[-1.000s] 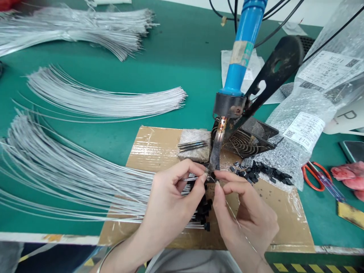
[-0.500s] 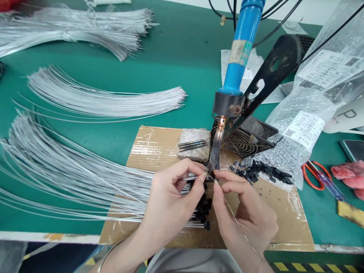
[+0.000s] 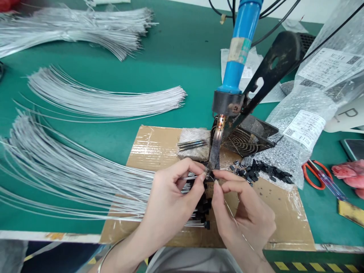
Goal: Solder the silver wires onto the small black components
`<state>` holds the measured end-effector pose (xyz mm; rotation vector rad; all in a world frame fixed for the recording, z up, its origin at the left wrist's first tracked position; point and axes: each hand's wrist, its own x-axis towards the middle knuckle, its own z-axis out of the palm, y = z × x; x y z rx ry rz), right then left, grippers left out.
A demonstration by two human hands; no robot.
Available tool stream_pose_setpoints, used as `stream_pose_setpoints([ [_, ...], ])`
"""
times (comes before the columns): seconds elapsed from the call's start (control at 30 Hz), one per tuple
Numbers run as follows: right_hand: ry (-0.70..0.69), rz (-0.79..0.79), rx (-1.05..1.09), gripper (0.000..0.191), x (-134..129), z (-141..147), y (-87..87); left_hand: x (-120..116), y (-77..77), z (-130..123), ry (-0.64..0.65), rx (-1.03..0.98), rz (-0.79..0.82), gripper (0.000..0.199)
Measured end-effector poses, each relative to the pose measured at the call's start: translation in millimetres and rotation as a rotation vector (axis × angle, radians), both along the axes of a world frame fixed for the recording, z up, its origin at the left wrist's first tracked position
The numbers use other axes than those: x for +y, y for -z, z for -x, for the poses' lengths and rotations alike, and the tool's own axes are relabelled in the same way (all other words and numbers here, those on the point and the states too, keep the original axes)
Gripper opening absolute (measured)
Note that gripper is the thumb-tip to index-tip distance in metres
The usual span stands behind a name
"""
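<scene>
Under the tip of a blue-handled soldering iron [image 3: 237, 57], clamped to a black bracket [image 3: 270, 64], my two hands meet. My left hand [image 3: 170, 197] is closed, thumb and forefinger pinching the end of a thin grey wire [image 3: 191, 177]. Between the thumb and fingers of my right hand [image 3: 247, 206] is a thin solder wire [image 3: 231, 214], which runs back across the palm. Its front end reaches the iron's tip, where the fingertips partly hide the joint. Many grey wires [image 3: 122, 182] lie left of and under my left hand, several ending in black connectors [image 3: 203, 212].
Cardboard [image 3: 145, 148] covers the bench here. On it are a block with metal rods [image 3: 193, 144], a small fan [image 3: 241, 140] and loose black pieces [image 3: 256, 170]. Bubble-wrap bags [image 3: 301, 106] and red-handled scissors [image 3: 315, 174] lie right. More wire bundles [image 3: 108, 100] lie left.
My right hand has shifted very slightly left towards the iron's tip. My left hand stays in place.
</scene>
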<state>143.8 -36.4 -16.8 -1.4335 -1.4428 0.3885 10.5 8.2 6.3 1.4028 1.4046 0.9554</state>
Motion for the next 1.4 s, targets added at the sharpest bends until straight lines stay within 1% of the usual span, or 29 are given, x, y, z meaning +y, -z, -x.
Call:
stream_pose_setpoints([
  [0.47, 0.016, -0.046, -0.029, 0.015, -0.7, 1.5, 0.0, -0.9, 0.2, -0.6, -0.004, -0.025, -0.033, 0.013],
  [0.73, 0.003, -0.066, -0.038, 0.016, -0.3, 1.3, -0.2, -0.1, -2.0, -0.9, -0.012, -0.033, -0.034, 0.014],
  [1.17, 0.02, -0.05, -0.04, 0.016, 0.0, 2.2, 0.9, -0.7, -2.3, -0.1, 0.01, -0.007, -0.021, 0.013],
  [1.4, 0.027, -0.085, -0.046, 0.016, 0.8, 2.2, -0.4, -0.5, -2.2, 0.2, 0.003, 0.008, -0.044, 0.014],
])
